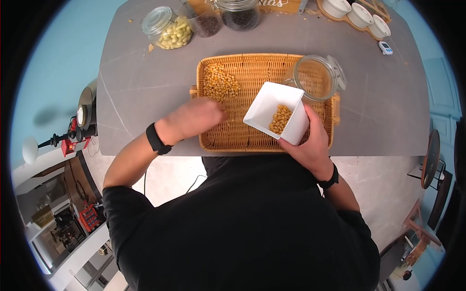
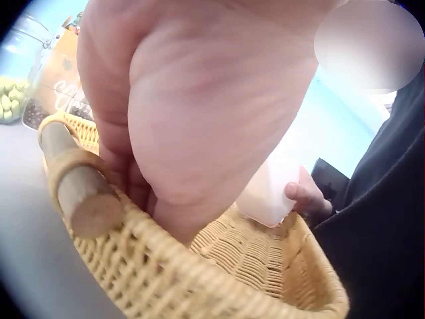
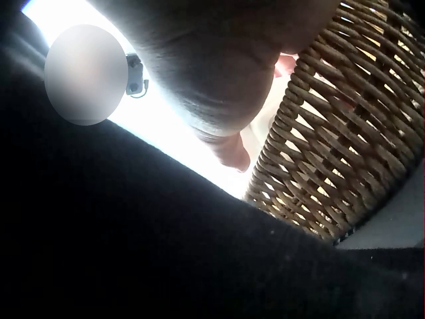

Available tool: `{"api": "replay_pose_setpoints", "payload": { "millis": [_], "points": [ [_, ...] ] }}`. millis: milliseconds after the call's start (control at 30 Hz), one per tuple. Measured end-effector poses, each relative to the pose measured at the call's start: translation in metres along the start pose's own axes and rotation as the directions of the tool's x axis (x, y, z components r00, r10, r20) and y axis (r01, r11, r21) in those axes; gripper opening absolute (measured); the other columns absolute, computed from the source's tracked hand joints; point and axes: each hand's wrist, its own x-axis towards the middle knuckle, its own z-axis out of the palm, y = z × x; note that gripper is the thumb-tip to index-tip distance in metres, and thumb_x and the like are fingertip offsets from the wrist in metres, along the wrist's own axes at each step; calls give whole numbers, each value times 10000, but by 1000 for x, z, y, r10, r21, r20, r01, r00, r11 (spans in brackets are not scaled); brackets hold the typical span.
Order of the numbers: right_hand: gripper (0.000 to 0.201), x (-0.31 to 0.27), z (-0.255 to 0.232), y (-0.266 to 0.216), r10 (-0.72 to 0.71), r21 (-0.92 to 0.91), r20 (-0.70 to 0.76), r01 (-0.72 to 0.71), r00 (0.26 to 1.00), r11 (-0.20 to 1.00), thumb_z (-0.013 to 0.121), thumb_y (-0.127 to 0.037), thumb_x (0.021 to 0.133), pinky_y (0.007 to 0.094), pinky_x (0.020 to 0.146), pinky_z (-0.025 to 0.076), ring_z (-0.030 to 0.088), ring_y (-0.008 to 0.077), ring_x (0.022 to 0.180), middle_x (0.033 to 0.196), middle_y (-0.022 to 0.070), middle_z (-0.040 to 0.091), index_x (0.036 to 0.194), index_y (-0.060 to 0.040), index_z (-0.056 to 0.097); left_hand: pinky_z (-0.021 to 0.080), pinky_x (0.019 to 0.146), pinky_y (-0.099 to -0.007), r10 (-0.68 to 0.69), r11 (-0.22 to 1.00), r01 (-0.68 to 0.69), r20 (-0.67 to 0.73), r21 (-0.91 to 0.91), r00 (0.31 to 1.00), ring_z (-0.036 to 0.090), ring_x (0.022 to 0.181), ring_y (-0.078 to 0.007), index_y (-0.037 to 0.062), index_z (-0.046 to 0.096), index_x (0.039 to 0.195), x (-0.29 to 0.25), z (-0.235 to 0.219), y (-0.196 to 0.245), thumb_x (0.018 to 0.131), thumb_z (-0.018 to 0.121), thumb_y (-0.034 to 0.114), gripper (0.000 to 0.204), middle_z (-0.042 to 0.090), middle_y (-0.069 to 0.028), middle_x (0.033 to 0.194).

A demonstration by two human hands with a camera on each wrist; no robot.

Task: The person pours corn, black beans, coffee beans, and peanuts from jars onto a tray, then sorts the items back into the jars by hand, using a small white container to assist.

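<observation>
My right hand (image 1: 314, 140) grips a white square bowl (image 1: 258, 107), thumb on one side and fingers on the other. The bowl tilts over the wicker basket (image 1: 252, 147), and yellow corn kernels (image 1: 280, 120) lie in its lower part. More corn kernels (image 1: 219, 81) spread over the basket's far left corner. Just nearer than that pile is my left hand (image 1: 196, 117), blurred in the head view, its fingers bent down into the basket. The left wrist view shows its palm (image 2: 199, 100) beside the basket's wooden handle (image 2: 89, 193); the fingertips are hidden.
An open glass jar (image 1: 314, 80) lies on its side across the basket's far right corner. Farther back stand a jar of pale green pieces (image 1: 174, 35), a container of dark beans (image 1: 206, 25) and another jar (image 1: 240, 18). White pots (image 1: 360, 15) and a small timer (image 1: 385, 47) sit at far right.
</observation>
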Motion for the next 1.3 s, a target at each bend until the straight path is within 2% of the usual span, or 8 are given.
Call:
{"api": "replay_pose_setpoints", "payload": {
  "millis": [167, 367, 567, 667, 767, 867, 1067, 1300],
  "points": [
    [1076, 1, 2, 1, -21, 3, -12, 21, 1000, 1000, 1049, -195, 762, 466, 1118, 586, 717, 389, 1343, 1478, 239, 687, 1634, 26, 459, 626, 833, -477, -16, 987, 31, -91, 157, 996, 758, 973, -359, 13, 726, 960, 6, -19, -6, 917, 797, 114, 131, 721, -140, 972],
    [1079, 1, 2, 1, -28, -11, -13, 27, 1000, 1000, 1053, -197, 757, 467, 1115, 588, 716, 389, 1346, 1483, 241, 683, 1630, 25, 459, 627, 824, -463, 29, 997, -36, -118, -63, 993, 754, 952, -353, 11, 726, 969, 19, -18, 18, 906, 825, 141, 175, 710, -135, 952],
    [1085, 2, 0, -1, -27, -10, -9, 27, 1000, 1000, 1057, -200, 749, 471, 1111, 593, 716, 387, 1344, 1484, 242, 679, 1627, 25, 462, 625, 830, -463, -92, 990, 110, -184, 89, 979, 746, 981, -357, 10, 732, 1012, 23, -9, -10, 878, 861, 193, 261, 711, -129, 996],
    [1085, 3, -1, -2, -22, 5, -4, 22, 1000, 1000, 1056, -199, 746, 472, 1113, 593, 717, 387, 1343, 1483, 243, 678, 1626, 26, 463, 621, 974, -454, -153, 975, 166, -98, 148, 983, 725, 1220, -343, 47, 764, 1215, 28, -28, -10, 923, 831, 214, 342, 740, -131, 1229],
    [1083, 3, 0, -2, -20, 4, -6, 20, 1000, 1000, 1055, -198, 746, 473, 1114, 593, 717, 386, 1342, 1482, 245, 677, 1625, 28, 465, 552, 1179, -466, 90, 964, -7, -301, 265, 949, 601, 1486, -342, 124, 722, 1463, 34, -29, 1, 964, 804, 257, 523, 676, -122, 1528],
    [1087, 4, 0, -2, -22, -4, -11, 22, 1000, 1000, 1058, -201, 744, 471, 1109, 597, 719, 384, 1337, 1480, 243, 678, 1626, 30, 466, 461, 1305, -491, 45, 952, 27, -225, 306, 973, 495, 1606, -347, 196, 647, 1601, 32, -6, -6, 969, 804, 298, 659, 571, -94, 1703],
    [1090, 1, 2, 0, -13, 0, -4, 13, 1000, 1000, 1062, -196, 748, 466, 1091, 608, 728, 385, 1321, 1478, 240, 680, 1630, 34, 463, 492, 1281, -477, -83, 942, 137, -184, 305, 979, 533, 1573, -350, 157, 655, 1576, 12, -6, -9, 976, 799, 283, 629, 580, -136, 1681],
    [1077, 2, 3, 1, -36, -5, 5, 36, 999, 999, 1069, -209, 759, 470, 1078, 613, 729, 388, 1313, 1475, 243, 681, 1620, 34, 470, 607, 1063, -455, -64, 937, 103, -125, 333, 990, 676, 1297, -317, 100, 745, 1347, 17, -20, -11, 944, 740, 154, 407, 673, -118, 1383]
  ]
}}
